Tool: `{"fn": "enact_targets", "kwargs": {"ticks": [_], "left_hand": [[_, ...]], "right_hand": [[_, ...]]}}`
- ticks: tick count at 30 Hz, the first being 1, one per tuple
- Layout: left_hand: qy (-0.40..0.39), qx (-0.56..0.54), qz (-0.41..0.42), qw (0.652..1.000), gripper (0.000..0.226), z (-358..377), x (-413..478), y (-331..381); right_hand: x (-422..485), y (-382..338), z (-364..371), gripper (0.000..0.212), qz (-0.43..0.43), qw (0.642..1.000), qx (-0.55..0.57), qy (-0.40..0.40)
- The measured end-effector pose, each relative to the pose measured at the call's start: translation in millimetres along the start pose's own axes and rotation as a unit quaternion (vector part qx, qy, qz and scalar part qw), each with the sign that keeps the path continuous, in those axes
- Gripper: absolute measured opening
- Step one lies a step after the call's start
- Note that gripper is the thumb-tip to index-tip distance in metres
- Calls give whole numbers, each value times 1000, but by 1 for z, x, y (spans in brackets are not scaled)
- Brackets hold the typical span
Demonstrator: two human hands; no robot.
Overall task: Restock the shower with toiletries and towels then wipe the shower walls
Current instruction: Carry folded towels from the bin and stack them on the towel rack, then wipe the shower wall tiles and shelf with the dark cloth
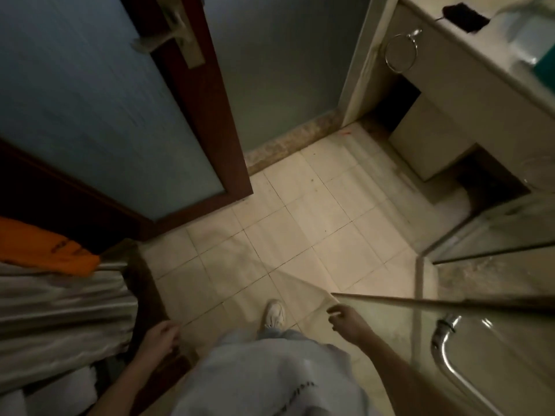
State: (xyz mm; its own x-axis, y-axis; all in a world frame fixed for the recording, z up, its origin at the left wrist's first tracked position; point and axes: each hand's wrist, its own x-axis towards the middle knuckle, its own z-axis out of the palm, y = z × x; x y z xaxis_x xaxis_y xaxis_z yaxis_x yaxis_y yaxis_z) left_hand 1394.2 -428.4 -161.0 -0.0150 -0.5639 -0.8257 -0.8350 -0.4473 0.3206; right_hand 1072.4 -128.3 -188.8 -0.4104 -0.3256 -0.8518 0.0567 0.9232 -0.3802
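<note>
Beside the shower door [495,334], your right hand [345,319] hangs loose-fingered and empty near its edge, probably to swing it clear, while your left hand [162,334], loosely curled on nothing, hovers just beside the towels [69,388] stacked at your left, not yet carried in.

A: Pale tiled floor [300,229], one white shoe [274,315] planted on it.
B: Up right, the vanity counter [444,37] carries a dark brush [464,15]. Lower left, white towels [60,393], their support too blurred to tell.
</note>
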Motion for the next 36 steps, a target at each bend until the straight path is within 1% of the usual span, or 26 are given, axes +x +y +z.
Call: {"fn": "enact_targets", "kwargs": {"ticks": [5,7,9,12,16,18,20,22,24,28,30,33,35,36], "left_hand": [[-12,3,22,1000,24,5,28,78],[-26,7,17,999,27,9,43,109],[-35,12,11,999,29,12,62,140],[-48,26,7,998,29,17,92,196],[-59,25,1,998,27,27,133,291],[-70,56,25,996,26,41,147,354],[-88,80,67,991,21,64,157,427],[-105,121,121,980,19,91,164,501],[-129,147,164,967,16,119,152,573],[-185,199,253,928,18,175,137,685],[-208,238,280,907,18,201,133,723],[-225,295,280,886,15,235,136,762],[-228,316,278,878,14,258,135,781],[-222,314,274,881,15,265,135,788]], "right_hand": [[38,-100,-69,27,-54,997,25,46],[50,-124,-96,26,-64,995,31,68],[66,-135,-122,27,-54,994,36,86],[93,-130,-156,27,-13,992,59,107],[113,-109,-185,22,79,983,106,125],[116,-100,-195,22,124,974,137,129],[122,-98,-205,22,150,964,172,139],[130,-99,-219,22,177,951,205,147],[137,-104,-229,24,195,939,238,154],[161,-120,-251,18,206,920,290,165],[177,-127,-268,18,208,914,309,164],[205,-134,-303,18,203,909,327,160],[224,-130,-334,18,198,902,344,167],[232,-126,-350,19,198,901,349,168]]}}
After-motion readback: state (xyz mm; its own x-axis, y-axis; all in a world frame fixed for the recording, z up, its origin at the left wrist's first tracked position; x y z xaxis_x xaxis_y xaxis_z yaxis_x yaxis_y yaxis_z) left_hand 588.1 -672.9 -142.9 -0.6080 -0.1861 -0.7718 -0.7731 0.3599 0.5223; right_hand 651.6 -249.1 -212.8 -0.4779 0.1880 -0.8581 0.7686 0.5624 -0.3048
